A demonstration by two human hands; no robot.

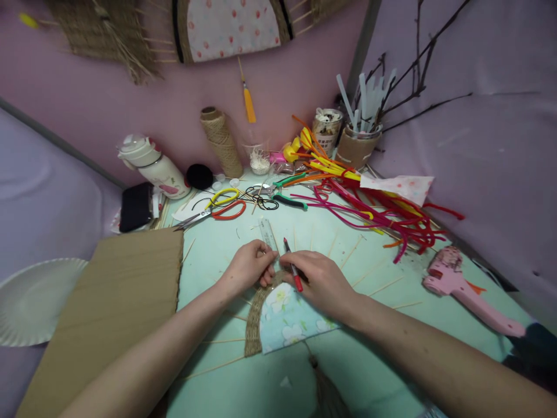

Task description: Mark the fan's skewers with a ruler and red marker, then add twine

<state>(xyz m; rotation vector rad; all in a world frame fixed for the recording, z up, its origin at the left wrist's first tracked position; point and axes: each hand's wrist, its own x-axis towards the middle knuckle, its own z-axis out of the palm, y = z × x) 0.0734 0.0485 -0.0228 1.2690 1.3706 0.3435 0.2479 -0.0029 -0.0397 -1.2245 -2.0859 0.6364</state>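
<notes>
Fingers of the right hand (322, 278) grip a slim red-and-black pen (293, 266) just right of a flat translucent ruler (267, 232) pointing away; left hand (248, 264) curled, its grip unverifiable.

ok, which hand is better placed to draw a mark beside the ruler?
Right, I'd say: the right hand holds the red-and-black pen, close to the ruler. The left hand has no pen; it's by the ruler's near end and the woven band, probably better for steadying.

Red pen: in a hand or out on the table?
In a hand: the red pen slants across the curled right hand.
</notes>
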